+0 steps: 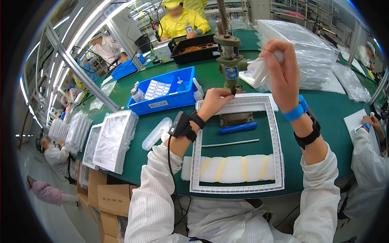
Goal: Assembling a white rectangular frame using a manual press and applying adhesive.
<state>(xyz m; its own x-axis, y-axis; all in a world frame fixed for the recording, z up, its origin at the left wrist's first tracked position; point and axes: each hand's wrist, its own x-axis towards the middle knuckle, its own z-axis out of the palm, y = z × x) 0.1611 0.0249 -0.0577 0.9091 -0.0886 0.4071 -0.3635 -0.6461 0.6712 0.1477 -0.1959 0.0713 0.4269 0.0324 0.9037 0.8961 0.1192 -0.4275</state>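
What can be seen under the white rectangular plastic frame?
A white foam pad with yellow bands runs under the frame; a blue pen-shaped tool and thin pale rod show through its opening. Whatever its rails cover is hidden.

Left grip [216, 101] at far edge of white frame [274, 141], just beside green press [228, 60]

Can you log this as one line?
left hand: far edge of white frame, by green press | right hand: raised, holding crumpled white material
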